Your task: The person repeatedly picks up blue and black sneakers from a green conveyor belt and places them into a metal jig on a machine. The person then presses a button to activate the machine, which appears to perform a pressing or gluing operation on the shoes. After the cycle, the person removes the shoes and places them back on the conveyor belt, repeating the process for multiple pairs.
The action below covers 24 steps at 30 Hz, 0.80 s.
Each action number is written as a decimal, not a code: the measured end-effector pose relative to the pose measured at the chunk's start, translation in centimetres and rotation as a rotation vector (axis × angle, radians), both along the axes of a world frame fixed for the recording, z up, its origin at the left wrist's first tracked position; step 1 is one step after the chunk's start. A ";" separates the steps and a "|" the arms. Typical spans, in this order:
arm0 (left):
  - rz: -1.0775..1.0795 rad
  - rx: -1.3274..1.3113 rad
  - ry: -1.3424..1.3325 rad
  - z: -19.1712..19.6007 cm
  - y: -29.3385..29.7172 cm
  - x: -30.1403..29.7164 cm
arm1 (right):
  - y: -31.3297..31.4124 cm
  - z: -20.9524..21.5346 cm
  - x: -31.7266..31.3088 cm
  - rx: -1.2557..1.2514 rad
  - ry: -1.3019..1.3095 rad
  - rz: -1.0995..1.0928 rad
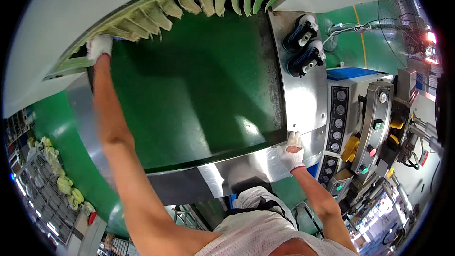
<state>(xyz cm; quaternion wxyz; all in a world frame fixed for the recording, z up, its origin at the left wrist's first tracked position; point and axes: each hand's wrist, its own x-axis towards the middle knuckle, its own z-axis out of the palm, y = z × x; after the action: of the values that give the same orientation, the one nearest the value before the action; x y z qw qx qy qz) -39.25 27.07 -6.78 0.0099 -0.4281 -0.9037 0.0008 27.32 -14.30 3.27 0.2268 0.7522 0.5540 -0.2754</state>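
Note:
My left hand, in a white knit glove, reaches to the far left end of a green conveyor belt. It is at the hanging strip curtain of a large pale machine; its fingers are hidden there, so what they touch cannot be made out. My right hand, also gloved, rests on the metal border at the belt's near right corner, fingers stretched forward and holding nothing. Beyond it, two black and blue shoes with white parts sit side by side on the metal side plate.
To the right stand a gauge panel and a control box with coloured buttons and yellow parts. A fan is at the far right. At the left, a wire cage has yellowish bundles along it.

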 end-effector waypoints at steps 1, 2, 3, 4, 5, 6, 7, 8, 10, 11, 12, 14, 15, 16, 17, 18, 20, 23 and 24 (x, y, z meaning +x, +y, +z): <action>-0.044 -0.087 -0.006 -2.7 1.7 -2.7 | -1.3 -1.0 0.1 0.150 -0.076 0.097; -0.088 -0.149 -0.003 -5.6 2.6 -5.4 | -1.3 -0.9 0.2 0.150 -0.098 0.121; -0.119 -0.201 0.003 -8.2 2.9 -8.4 | -1.1 -0.9 0.2 0.151 -0.112 0.153; -0.160 -0.244 0.021 -9.9 3.3 -11.5 | -1.0 -0.9 0.3 0.156 -0.112 0.182; -0.213 -0.296 0.055 -10.7 3.4 -15.8 | -0.8 -1.2 0.4 0.190 -0.139 0.262; -0.271 -0.341 0.120 -9.6 3.3 -21.1 | -0.7 -2.1 1.4 0.202 -0.104 0.263; -0.344 -0.363 0.234 -6.1 2.2 -27.1 | -1.1 -4.2 2.6 0.232 -0.035 0.264; -0.358 -0.343 0.150 -9.2 4.6 -22.3 | -1.6 -3.7 1.5 0.221 -0.101 0.236; -0.297 -0.213 0.033 -12.3 4.5 -13.2 | -2.7 -3.0 0.0 0.203 -0.197 0.210; -0.257 -0.136 0.018 -10.5 1.6 -11.9 | -2.0 -2.6 0.0 0.190 -0.169 0.208; -0.096 -0.024 0.265 -9.2 -2.9 -14.4 | -0.7 -2.4 0.5 0.195 -0.101 0.239; -0.250 0.210 0.147 -5.7 -4.5 -5.7 | -0.4 -1.5 -0.4 0.130 -0.089 0.123; -0.370 0.409 0.195 -4.8 -7.9 -5.2 | 0.1 -1.2 -0.3 0.104 -0.051 0.107; -0.338 0.442 0.022 0.8 -7.9 3.6 | -1.0 -1.3 -0.4 0.122 -0.084 0.073; -0.246 0.408 -0.092 3.4 -10.6 6.3 | -1.6 -1.7 -0.2 0.155 -0.088 0.094; -0.347 0.502 -0.162 4.3 -14.2 6.8 | -1.8 -1.8 0.1 0.190 -0.092 0.128; -0.327 0.567 -0.179 4.7 -20.8 10.9 | -1.3 -1.8 0.6 0.129 -0.118 0.218; -0.355 0.596 -0.353 6.4 -30.0 17.4 | -0.6 -0.8 0.9 0.058 -0.072 0.276; -0.386 0.577 -0.419 7.1 -32.1 19.7 | -0.7 -0.7 1.1 0.060 -0.040 0.222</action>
<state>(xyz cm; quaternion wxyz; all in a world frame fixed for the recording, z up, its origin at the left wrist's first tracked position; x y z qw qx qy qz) -19.53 -5.05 0.34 -0.0549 -0.5606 -0.7521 -0.3421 28.39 -14.97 2.59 0.2442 0.6980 0.6374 -0.2166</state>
